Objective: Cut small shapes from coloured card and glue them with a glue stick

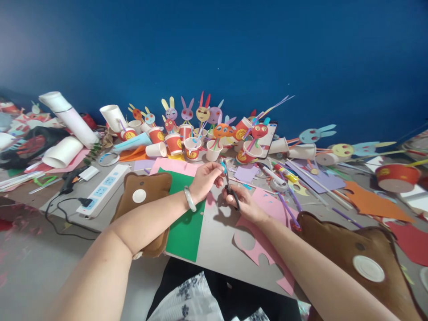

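Observation:
My left hand (207, 179) pinches a small piece of blue paper (224, 166) between thumb and fingertips. A pale bangle sits on that wrist. In my right hand (245, 203) is a pair of scissors (236, 199) with black handles, its blades pointing up beside the blue piece. Whether the blades touch the paper I cannot tell. Below my left hand lies a green sheet (185, 223). Under my right forearm is pink paper (257, 232) with round holes cut out of it.
Paper cups (193, 148) bearing rabbit-faced paper figures (203, 113) stand along the blue wall. A power strip (104, 189) and a brown cushion (143, 187) lie left; another brown cushion (354, 254) is right. A phone (268, 139) leans behind the cups. Orange paper (377, 203) lies far right.

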